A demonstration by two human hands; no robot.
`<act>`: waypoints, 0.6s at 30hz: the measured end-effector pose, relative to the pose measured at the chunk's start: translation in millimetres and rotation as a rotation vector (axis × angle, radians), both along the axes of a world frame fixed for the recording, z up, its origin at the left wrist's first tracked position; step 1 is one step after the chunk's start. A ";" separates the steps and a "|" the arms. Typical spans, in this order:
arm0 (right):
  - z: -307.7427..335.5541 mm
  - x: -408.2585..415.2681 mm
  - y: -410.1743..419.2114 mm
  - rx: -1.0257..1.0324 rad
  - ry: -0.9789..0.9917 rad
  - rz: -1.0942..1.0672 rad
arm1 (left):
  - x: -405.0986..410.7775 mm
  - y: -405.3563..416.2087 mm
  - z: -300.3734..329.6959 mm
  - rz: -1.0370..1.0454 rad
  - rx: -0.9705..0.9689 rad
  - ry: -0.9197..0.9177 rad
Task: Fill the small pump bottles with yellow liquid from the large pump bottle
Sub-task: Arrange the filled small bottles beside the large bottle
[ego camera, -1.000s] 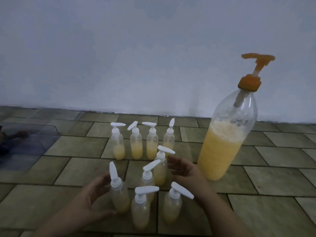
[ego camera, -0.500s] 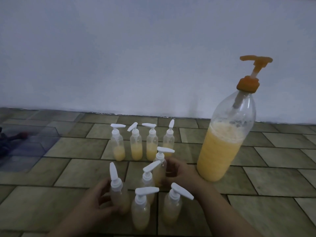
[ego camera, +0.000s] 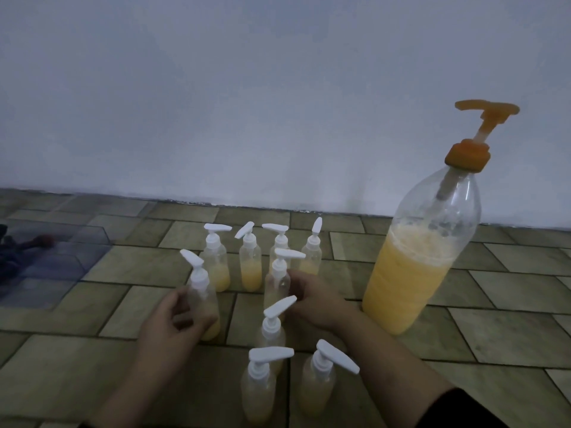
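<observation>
A large clear bottle with an orange pump head stands at right on the tiled floor, about half full of yellow liquid. Several small bottles with white pumps hold some yellow liquid. A back row stands near the wall. My left hand grips one small bottle, held slightly forward of the others. My right hand wraps around another small bottle just in front of the back row. Three more small bottles stand close in front of me between my forearms.
A pale wall rises right behind the bottles. A dark blue cloth and a clear plastic sheet lie on the floor at far left. The tiles continue to the right of the large bottle.
Both hands have closed onto small bottles. My left hand has carried its bottle forward and up toward the back row. My right hand has wrapped around the bottle it was touching.
</observation>
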State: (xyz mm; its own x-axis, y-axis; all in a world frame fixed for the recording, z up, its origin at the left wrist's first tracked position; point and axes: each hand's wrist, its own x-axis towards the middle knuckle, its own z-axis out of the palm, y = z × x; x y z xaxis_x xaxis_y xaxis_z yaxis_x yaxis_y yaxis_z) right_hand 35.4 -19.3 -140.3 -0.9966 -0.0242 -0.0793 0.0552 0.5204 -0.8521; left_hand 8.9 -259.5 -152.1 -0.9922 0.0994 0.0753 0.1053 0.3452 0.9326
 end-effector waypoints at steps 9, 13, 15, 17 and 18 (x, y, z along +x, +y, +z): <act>-0.9 -28.9 -21.5 0.143 -0.016 0.087 | -20.7 5.7 -5.2 0.032 -0.025 -0.026; -1.8 -35.1 -25.6 0.151 -0.020 0.114 | -24.7 6.3 -4.6 0.020 -0.013 -0.053; -1.3 -35.8 -28.9 0.140 -0.013 0.121 | -26.1 7.8 -4.8 0.006 -0.026 -0.059; -0.8 -36.1 -31.7 0.137 -0.006 0.130 | -28.7 8.7 -5.5 -0.005 -0.034 -0.061; -0.8 -36.1 -32.2 0.139 -0.003 0.138 | -30.1 9.1 -5.9 -0.011 -0.032 -0.064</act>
